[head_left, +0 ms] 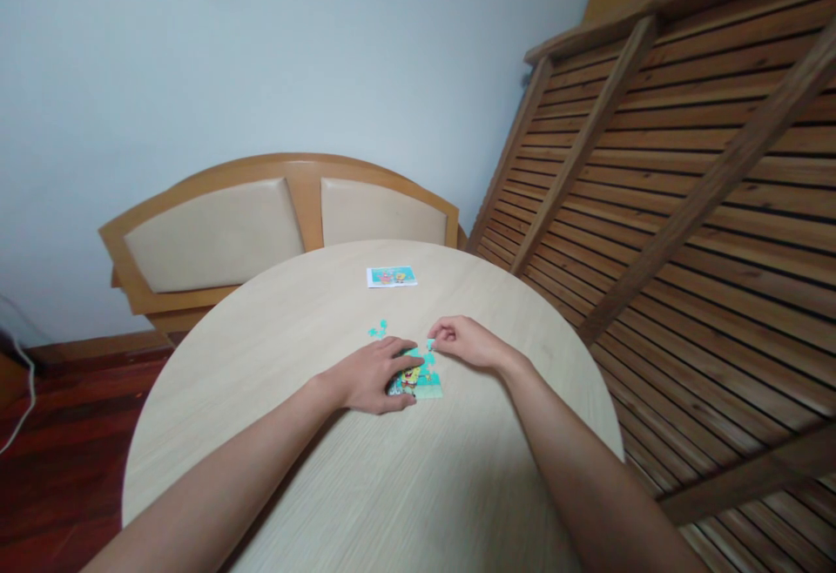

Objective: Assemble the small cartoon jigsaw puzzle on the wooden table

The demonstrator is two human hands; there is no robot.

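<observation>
A small, partly joined jigsaw puzzle (423, 379) in turquoise and yellow lies in the middle of the round pale wooden table (366, 477). My left hand (372, 373) rests on the puzzle's left side, fingers stretched flat over it. My right hand (465, 340) is just right of the puzzle's top edge, thumb and forefinger pinched on a small turquoise puzzle piece (431, 345). Two or three loose turquoise pieces (377, 328) lie just beyond my left hand.
A small printed card (392, 276) with the same picture lies near the table's far edge. Behind the table stands a wooden bench with two cream cushions (215, 238). A slatted wooden panel (685, 207) leans at the right.
</observation>
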